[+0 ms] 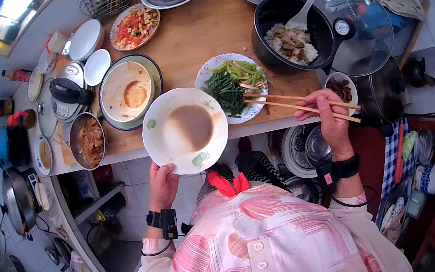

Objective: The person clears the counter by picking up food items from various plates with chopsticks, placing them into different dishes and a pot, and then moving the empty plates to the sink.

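My left hand [164, 186] grips the lower left rim of a white bowl [157, 134] with green fruit patterns, tilted and holding some brown liquid. In my right hand [328, 118] is a pair of wooden chopsticks [289, 103], whose tips reach the food on a white plate [203, 70]. On that plate lie dark green cut stems [224, 94] and pale green vegetable strips [239, 72]. Left of the held bowl, a stained, nearly empty bowl [113, 97] rests in a larger dark-rimmed dish [153, 67].
A black pot [261, 50] holds rice, meat and a white rice paddle [302, 11]. Beside it lean a glass lid [370, 47] and a small bowl of dark food [353, 91]. At left are a tomato-and-tofu-like dish [134, 27], a metal bowl of shredded food [90, 143] and white bowls [97, 67].
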Demonstrator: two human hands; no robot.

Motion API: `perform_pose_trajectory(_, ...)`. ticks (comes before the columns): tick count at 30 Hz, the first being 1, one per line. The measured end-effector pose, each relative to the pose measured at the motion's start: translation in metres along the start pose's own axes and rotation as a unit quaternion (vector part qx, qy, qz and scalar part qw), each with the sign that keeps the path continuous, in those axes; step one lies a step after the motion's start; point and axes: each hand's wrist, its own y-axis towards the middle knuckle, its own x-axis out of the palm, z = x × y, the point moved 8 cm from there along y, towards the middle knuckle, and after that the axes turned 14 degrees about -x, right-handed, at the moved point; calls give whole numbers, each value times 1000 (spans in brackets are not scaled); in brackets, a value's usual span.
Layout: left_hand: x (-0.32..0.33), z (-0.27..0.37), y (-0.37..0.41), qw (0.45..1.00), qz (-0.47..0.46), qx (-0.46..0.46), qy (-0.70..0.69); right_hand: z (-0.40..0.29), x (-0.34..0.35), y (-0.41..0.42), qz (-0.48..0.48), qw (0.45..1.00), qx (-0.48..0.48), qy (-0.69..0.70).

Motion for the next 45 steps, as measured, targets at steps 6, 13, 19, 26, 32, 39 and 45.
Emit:
perform_pose_trajectory(6,-2,-5,2,1000,-10,-10,-1,-8,11,8,-11,999,-7,50)
perform_pose_trajectory(13,-13,-19,-2,1000,1,-17,-8,-14,-10,15,28,995,-25,88)
perform_pose_trajectory(19,-18,-15,-18,999,29,29,-17,-66,-84,55,88,989,-114,-43)
perform_pose_trajectory(26,-3,-6,-24,999,15,44,-27,-37,-128,107,50,967,-61,-242)
perform_pose_trajectory(32,-3,-6,-29,996,56,62,-34,18,-135,124,73,982,-30,-169)
perform_pose_trajectory(39,16,-6,-24,997,35,70,-24,44,-148,137,103,990,3,-99)
perform_pose_trajectory(45,38,-2,-23,996,39,80,-27,48,-156,143,92,995,15,-27)
